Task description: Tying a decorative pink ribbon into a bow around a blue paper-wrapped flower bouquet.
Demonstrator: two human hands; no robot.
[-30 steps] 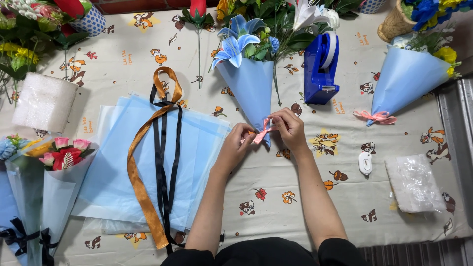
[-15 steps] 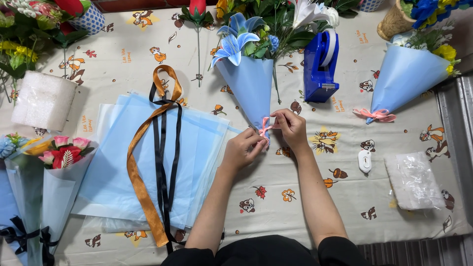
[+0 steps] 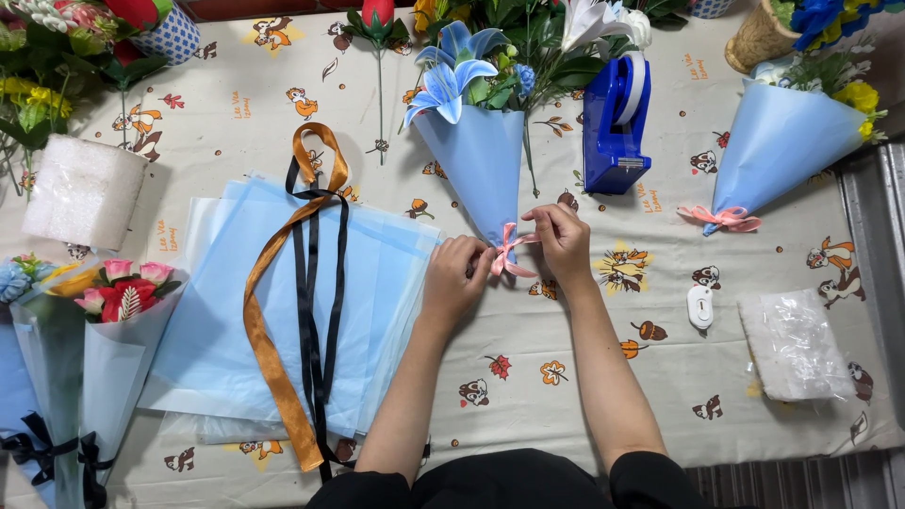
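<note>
Both hands pinch the thin pink satin ribbon [image 3: 509, 254] at the narrow tip of the light-blue paper-wrapped bouquet cone [image 3: 476, 165], left hand [image 3: 456, 278] and right hand [image 3: 563, 240] close together, the cone lying flat on the patterned counter [image 3: 566, 377] so its tip stays steady.

- The left hand [image 3: 459, 273] now sits lower and closer to the narrow tip of the light blue paper cone bouquet [image 3: 481, 165], fingers curled at the knot.
- The right hand [image 3: 561, 240] now pinches one end, drawn out to the right.
- The thin pink satin ribbon [image 3: 509, 254], a loose strand a second ago, now shows loops at the cone's tip.
</note>
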